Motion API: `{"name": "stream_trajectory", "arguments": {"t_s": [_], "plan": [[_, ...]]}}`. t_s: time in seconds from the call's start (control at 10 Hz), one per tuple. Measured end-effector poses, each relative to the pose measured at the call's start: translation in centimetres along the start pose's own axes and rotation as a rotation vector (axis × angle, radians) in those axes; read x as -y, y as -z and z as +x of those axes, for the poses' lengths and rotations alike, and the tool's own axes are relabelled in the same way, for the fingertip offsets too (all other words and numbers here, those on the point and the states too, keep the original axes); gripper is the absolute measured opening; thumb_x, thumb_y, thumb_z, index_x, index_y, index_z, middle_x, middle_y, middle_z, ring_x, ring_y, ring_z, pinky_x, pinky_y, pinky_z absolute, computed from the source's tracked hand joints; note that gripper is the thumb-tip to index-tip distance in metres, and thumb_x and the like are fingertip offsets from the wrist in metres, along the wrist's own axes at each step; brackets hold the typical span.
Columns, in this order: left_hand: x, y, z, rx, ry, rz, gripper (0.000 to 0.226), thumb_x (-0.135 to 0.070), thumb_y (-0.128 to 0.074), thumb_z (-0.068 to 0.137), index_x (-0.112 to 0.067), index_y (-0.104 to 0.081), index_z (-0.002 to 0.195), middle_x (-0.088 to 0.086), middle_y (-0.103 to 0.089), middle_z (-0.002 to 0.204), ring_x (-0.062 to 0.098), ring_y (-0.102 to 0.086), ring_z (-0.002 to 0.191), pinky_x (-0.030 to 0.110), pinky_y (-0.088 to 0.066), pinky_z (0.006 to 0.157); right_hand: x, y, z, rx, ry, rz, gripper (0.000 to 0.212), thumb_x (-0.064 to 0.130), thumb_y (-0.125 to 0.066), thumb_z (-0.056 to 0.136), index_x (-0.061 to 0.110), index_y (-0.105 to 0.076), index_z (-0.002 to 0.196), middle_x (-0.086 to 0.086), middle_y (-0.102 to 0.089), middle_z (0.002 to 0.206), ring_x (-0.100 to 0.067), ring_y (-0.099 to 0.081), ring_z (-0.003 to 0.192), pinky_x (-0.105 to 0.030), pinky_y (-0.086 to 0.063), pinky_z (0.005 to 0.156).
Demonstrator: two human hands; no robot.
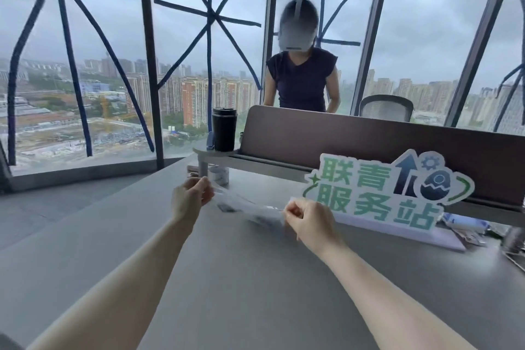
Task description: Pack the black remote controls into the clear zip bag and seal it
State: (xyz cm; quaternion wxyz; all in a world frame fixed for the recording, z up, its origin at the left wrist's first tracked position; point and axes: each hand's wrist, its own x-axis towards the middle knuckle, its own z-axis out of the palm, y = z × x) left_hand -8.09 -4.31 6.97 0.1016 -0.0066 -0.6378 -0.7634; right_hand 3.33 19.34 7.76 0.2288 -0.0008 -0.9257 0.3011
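A clear zip bag point(246, 203) is stretched between both hands, just above the grey table point(227, 278). My left hand point(189, 198) pinches its left end and my right hand point(305, 219) pinches its right end. The bag is blurred. Dark shapes show through it near its left part and lower middle; I cannot tell whether they are the black remote controls.
A green and white sign point(383, 189) stands right of my hands. A black tumbler point(224, 128) sits on a small shelf beside the brown desk divider point(369, 139). A person point(301, 77) stands beyond the divider. A small jar point(218, 174) and clutter point(468, 229) lie nearby.
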Motion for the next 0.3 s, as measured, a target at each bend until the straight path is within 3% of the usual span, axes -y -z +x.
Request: {"name": "stream_trajectory", "arguments": {"t_s": [0.1, 0.2, 0.3], "plan": [[3.3, 1.8, -1.7, -0.038, 0.077, 0.085, 0.018, -0.019, -0.057, 0.085, -0.005, -0.067, 0.078, 0.016, -0.059, 0.070, 0.022, -0.055, 0.063, 0.034, -0.051, 0.068, -0.8, -2.3, -2.6, 0.237, -0.057, 0.056, 0.015, 0.018, -0.066, 0.084, 0.019, -0.065, 0.068, 0.001, -0.066, 0.058, -0.016, -0.058, 0.042, -0.032, -0.056, 0.056], [5.3, 3.7, -3.5, -0.040, 0.098, 0.251, 0.017, -0.023, -0.060, 0.079, -0.015, -0.068, 0.067, 0.011, -0.061, 0.064, 0.026, -0.054, 0.062, 0.035, -0.045, 0.067, -1.0, -2.1, -4.8, 0.435, -0.093, 0.086, 0.007, 0.023, -0.068, 0.083, 0.017, -0.069, 0.086, -0.006, -0.075, 0.077, -0.014, -0.055, 0.039, -0.029, -0.053, 0.052], [5.8, 5.5, -6.2, -0.034, 0.043, 0.486, 0.018, -0.016, -0.060, 0.078, -0.018, -0.067, 0.061, 0.006, -0.065, 0.065, 0.025, -0.057, 0.066, 0.034, -0.042, 0.065, -1.3, 0.8, -6.1, 0.335, -0.082, 0.111, 0.009, 0.026, -0.065, 0.086, 0.021, -0.070, 0.081, -0.001, -0.076, 0.078, -0.016, -0.059, 0.042, -0.034, -0.056, 0.061]]}}
